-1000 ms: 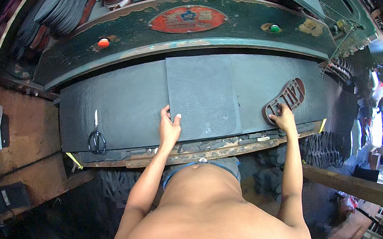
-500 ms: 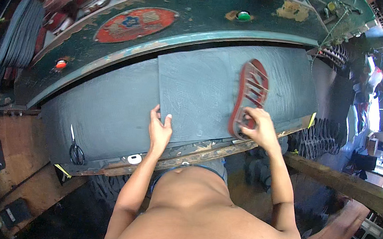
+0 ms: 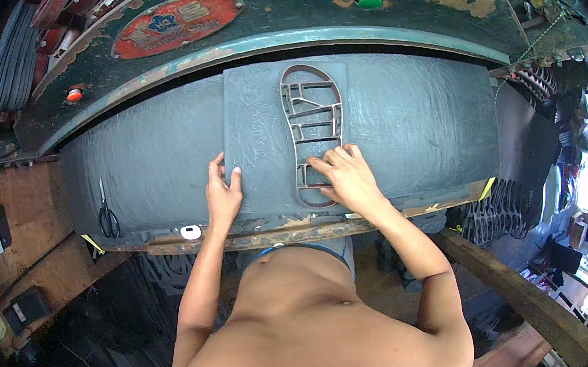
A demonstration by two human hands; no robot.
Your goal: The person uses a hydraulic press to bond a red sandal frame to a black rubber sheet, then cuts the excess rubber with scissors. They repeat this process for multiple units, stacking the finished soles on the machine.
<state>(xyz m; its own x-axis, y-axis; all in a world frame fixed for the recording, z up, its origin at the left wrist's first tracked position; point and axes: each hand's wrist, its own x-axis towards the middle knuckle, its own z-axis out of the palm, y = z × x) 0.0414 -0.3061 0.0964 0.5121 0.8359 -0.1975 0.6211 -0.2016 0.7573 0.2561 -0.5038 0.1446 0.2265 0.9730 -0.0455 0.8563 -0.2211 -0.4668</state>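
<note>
A sole-shaped metal cutting die (image 3: 305, 139) with several crossbars lies along the right side of a grey sheet (image 3: 254, 117). My right hand (image 3: 347, 179) is closed on the lower part of the die, its fingers at the rim and a crossbar. At the sheet's lower left edge is my left hand (image 3: 224, 188), its thumb on top and the fingers along the edge; their undersides are hidden. Beneath the sheet is a wide, scuffed grey pad (image 3: 417, 118) covering the machine's bed.
Black-handled scissors (image 3: 108, 217) and a small white case (image 3: 190, 232) lie near the front edge. Behind the bed stands a green machine beam (image 3: 292, 13) with a green button (image 3: 369, 1) and a red one (image 3: 74, 95). A wooden beam (image 3: 513, 295) runs at the right.
My right hand has moved left with the die, which was tilted with its red outer side showing and is now down on the sheet. My left hand has stayed at the sheet's edge.
</note>
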